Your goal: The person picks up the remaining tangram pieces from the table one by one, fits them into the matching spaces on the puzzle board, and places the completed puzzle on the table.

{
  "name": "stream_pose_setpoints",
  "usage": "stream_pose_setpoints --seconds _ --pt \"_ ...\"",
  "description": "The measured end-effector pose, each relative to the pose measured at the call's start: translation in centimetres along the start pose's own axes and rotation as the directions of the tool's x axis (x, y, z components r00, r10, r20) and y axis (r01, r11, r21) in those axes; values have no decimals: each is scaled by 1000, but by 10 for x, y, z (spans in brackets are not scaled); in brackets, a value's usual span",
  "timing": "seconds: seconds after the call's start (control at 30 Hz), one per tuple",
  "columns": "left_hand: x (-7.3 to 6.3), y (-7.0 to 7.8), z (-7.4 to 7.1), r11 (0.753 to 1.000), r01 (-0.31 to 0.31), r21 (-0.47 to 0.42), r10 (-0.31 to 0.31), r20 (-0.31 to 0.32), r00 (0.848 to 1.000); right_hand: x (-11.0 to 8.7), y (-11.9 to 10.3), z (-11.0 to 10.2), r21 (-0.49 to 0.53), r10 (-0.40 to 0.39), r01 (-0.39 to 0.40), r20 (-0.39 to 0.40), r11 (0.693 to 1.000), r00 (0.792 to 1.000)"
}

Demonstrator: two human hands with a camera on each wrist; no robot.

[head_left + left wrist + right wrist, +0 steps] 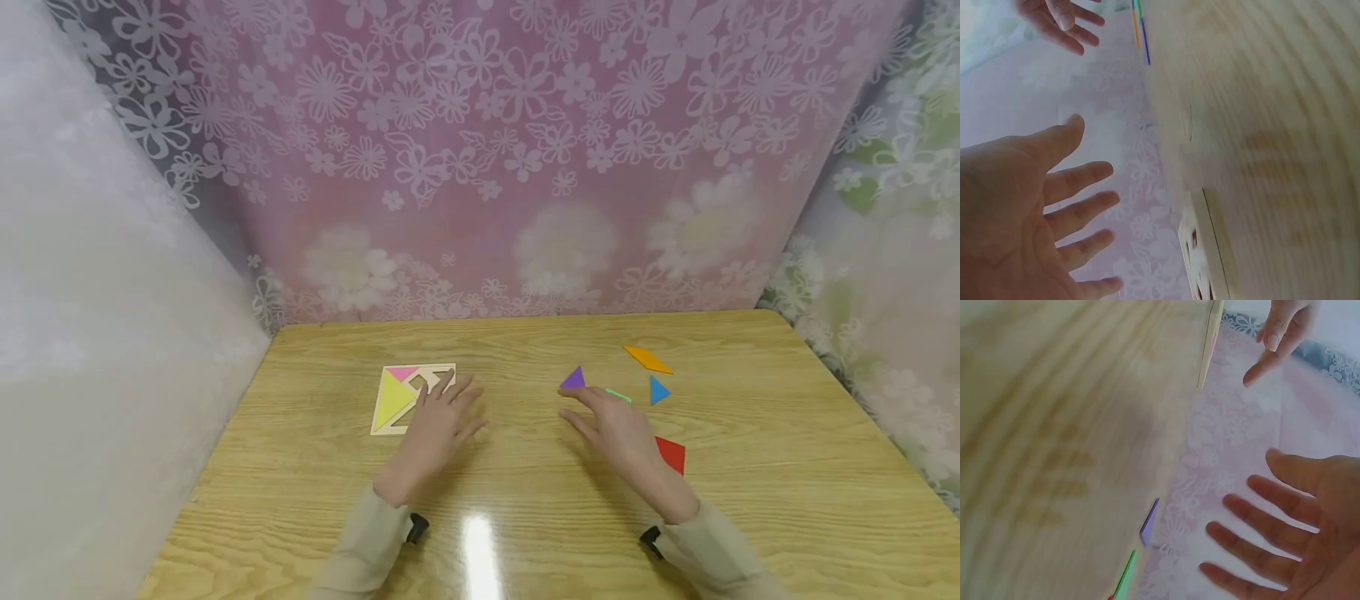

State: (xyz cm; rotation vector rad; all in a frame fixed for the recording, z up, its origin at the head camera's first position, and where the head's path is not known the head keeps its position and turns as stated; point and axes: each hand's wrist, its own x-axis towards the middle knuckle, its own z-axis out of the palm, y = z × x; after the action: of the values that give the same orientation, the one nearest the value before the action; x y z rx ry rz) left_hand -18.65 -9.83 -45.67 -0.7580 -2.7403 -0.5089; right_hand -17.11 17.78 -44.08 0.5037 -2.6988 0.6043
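My left hand [438,425] hovers over the right part of a pale wooden tangram tray [387,431], fingers spread and holding nothing. In the tray lie a large yellow triangle [392,400] and a pink piece [401,372]; other recesses show bare, some hidden by the hand. My right hand [622,429] is above the table with its fingers extended, nothing in it. Just beyond its fingertips lies a purple triangle [573,378]. A green piece [618,394] is mostly hidden behind that hand, and a red piece [672,455] shows partly beside the wrist.
Right of the right hand lie a blue triangle [658,389] and an orange parallelogram [648,359]. The wooden table [510,467] ends at a pink flowered curtain [465,167]. A white cloth [112,292] hangs at the left.
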Motion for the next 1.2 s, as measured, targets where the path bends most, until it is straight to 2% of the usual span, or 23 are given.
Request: stream_pose_setpoints --seconds 0.13,0.3,0.43,0.53,0.63,0.73,0.83,1.0,1.2 --pt "-3 -11 -9 995 37 -88 -41 -38 998 12 -11 3 62 -12 14 -30 998 999" --pt "-8 -26 -21 981 132 -145 -139 -43 989 29 -28 12 98 -47 47 -6 994 999" --pt "-13 -40 -28 975 159 -156 -174 -86 981 41 -44 23 90 -44 40 40 995 998" --pt "-17 -53 -32 977 169 -128 -186 -131 974 47 -55 31 100 -39 32 70 994 997" --pt "-22 -63 -36 973 204 -111 -217 -124 968 53 -64 41 95 -53 45 82 994 995" --pt "-27 -72 -39 965 250 -81 -255 -72 964 60 -73 49 67 -70 63 105 996 992" --pt "-30 -81 -42 958 281 -54 -281 20 960 68 -80 57 58 -94 87 139 994 986" --pt "-34 -91 -44 952 306 12 -303 171 938 79 -87 72 20 -145 144 209 989 967" --pt "-39 -98 -44 944 329 26 -326 244 914 87 -92 87 -68 -168 199 317 978 933"
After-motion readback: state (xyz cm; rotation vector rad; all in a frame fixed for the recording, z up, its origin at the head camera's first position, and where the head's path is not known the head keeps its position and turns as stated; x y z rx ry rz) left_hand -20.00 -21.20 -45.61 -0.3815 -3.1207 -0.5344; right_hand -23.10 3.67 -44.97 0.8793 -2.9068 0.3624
